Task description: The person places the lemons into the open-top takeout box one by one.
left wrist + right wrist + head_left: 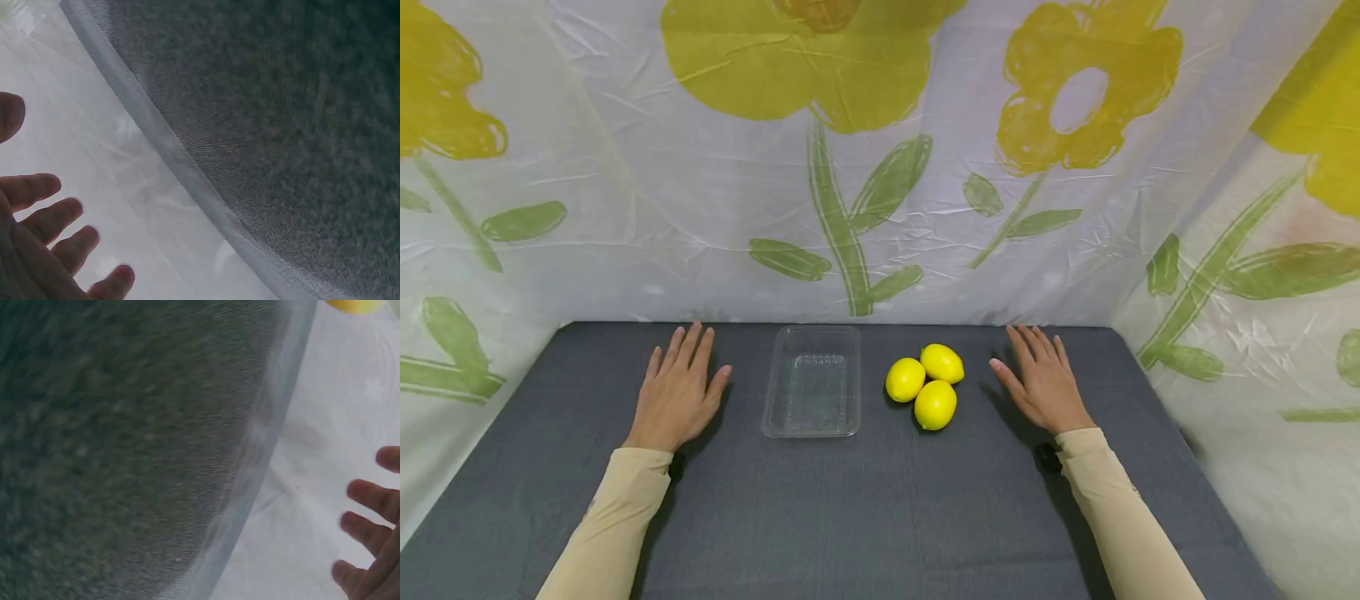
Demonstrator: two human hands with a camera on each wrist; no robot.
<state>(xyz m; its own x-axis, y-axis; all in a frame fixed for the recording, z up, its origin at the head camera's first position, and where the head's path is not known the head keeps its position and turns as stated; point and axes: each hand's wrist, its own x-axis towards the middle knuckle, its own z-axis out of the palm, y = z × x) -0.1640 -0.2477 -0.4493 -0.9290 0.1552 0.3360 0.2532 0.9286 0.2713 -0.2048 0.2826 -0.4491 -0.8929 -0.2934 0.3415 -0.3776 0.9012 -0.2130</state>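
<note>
My left hand (676,393) is held palm down over the left of the grey table, fingers spread and holding nothing. To its right lies a clear plastic tray (779,400), its long side running away from me. Three yellow lemons (936,405) sit in a tight cluster right of the tray. Beyond them, my right hand (1043,382) has its fingers extended and thumb pointing toward the lemons, with nothing in its grasp. Each wrist view shows spread fingertips at its edge; a bit of yellow lemon (355,304) appears at the top of the right one.
A dark grey cloth (865,517) covers the table, whose far edge meets a white curtain (685,208) printed with yellow flowers. More of the curtain hangs at both sides. A dark strap (1048,457) shows at the right wrist.
</note>
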